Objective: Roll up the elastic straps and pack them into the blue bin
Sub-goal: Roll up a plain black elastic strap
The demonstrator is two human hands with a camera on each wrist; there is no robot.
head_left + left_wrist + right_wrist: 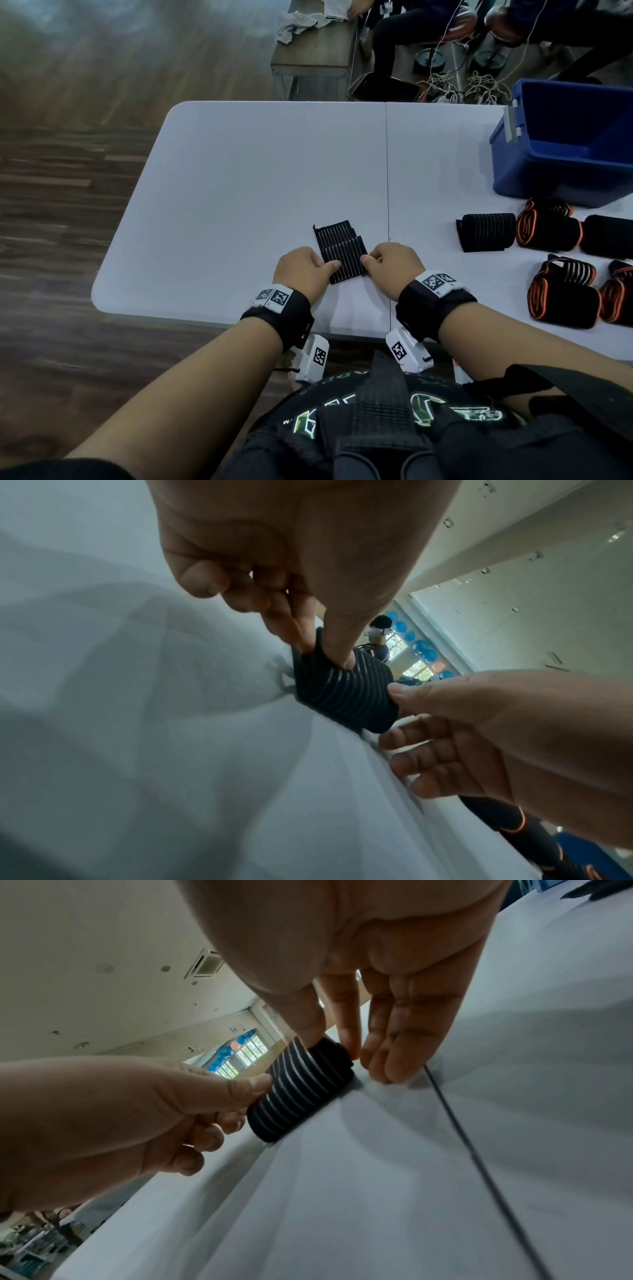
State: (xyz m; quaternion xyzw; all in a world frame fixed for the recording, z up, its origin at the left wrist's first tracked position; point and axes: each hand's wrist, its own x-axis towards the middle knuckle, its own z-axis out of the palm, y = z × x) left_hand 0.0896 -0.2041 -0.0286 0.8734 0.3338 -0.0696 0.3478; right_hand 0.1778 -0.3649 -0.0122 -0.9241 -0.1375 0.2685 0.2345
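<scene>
Strap pinched at both ends w/ left hand & right hand fingers.

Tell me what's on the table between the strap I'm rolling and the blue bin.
Head view: only bare white table between the black strap and blue bin.

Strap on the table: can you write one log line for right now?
step: rolling | black strap on white table | left hand, right hand pinch roll ends | blue bin: no strap visible

No readable text was found; the wrist bands carried only square coded markers, and the shirt print at 6 o'clock was illegible.
</scene>
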